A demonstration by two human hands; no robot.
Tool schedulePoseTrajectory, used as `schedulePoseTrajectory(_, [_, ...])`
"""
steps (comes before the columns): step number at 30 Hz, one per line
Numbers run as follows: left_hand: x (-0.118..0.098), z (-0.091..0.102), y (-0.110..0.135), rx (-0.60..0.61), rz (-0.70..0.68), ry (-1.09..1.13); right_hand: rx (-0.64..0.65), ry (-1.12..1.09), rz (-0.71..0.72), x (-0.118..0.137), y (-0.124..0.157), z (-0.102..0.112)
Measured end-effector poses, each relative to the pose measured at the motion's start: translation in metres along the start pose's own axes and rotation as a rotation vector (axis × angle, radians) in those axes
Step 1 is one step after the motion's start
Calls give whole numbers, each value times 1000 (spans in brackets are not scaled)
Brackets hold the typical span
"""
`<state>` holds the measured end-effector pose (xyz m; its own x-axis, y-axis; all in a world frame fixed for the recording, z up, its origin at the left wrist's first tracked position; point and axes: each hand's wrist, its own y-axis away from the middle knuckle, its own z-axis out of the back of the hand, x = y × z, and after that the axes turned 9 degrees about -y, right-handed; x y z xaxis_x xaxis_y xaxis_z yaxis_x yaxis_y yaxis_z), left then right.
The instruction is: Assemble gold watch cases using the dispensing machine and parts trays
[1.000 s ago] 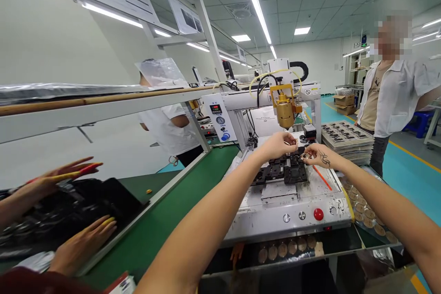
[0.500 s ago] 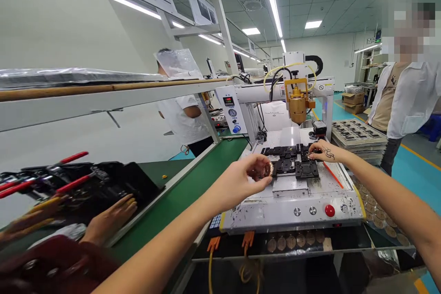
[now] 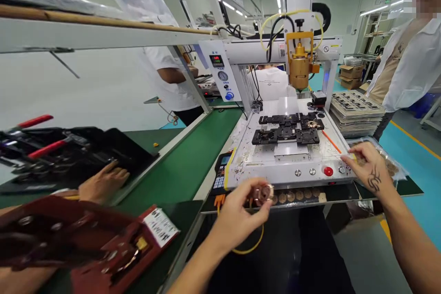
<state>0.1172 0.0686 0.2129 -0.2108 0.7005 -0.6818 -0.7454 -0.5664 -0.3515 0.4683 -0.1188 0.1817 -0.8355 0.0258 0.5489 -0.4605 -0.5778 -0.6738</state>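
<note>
My left hand (image 3: pixel 241 211) is pinched on a small round copper-coloured part (image 3: pixel 263 192), held just in front of the white dispensing machine (image 3: pixel 292 165). My right hand (image 3: pixel 368 167), with a tattoo on its back, reaches over the machine's right front corner toward a bag of round parts (image 3: pixel 391 165); its fingers are curled and what they hold is hidden. Black fixtures (image 3: pixel 285 135) lie on the machine bed, one with a copper part (image 3: pixel 312 123) in it. A gold nozzle head (image 3: pixel 299 66) hangs above the bed.
A green conveyor belt (image 3: pixel 186 156) runs along the left. Another person's hand (image 3: pixel 103 183) rests by a black tray with red-handled tools (image 3: pixel 51 151). A dark red case (image 3: pixel 86 243) lies front left. Stacked trays (image 3: pixel 356 110) stand right; a person in white (image 3: pixel 409 64) stands beyond.
My left hand has drawn back from the fixtures to the machine's front with the round part. My right hand has left the fixture and moved to the right front corner.
</note>
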Motion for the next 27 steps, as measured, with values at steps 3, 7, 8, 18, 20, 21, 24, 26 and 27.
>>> schedulePoseTrajectory(3, [16,-59,6,209,-63,33,-104,56,-52,-7,41,1])
schedulePoseTrajectory(7, [32,-135,-7,397,-151,2,-142,51,-82,5,63,-15])
schedulePoseTrajectory(8, [36,-147,-8,406,-160,0,-109,33,-81,13,70,-19])
schedulePoseTrajectory(18, [54,-145,17,448,-192,-9,406,-137,-3,31,128,-72])
schedulePoseTrajectory(20, [53,-147,12,446,-190,-25,468,-127,36,19,123,-80])
schedulePoseTrajectory(21, [53,-149,9,450,-192,-31,496,-121,57,13,121,-83])
schedulePoseTrajectory(24, [55,-153,3,479,-197,-27,541,-112,110,0,121,-86])
schedulePoseTrajectory(26, [56,-153,1,500,-192,-13,544,-119,134,-7,127,-89])
schedulePoseTrajectory(27, [57,-152,1,510,-188,-4,540,-128,141,-10,131,-91])
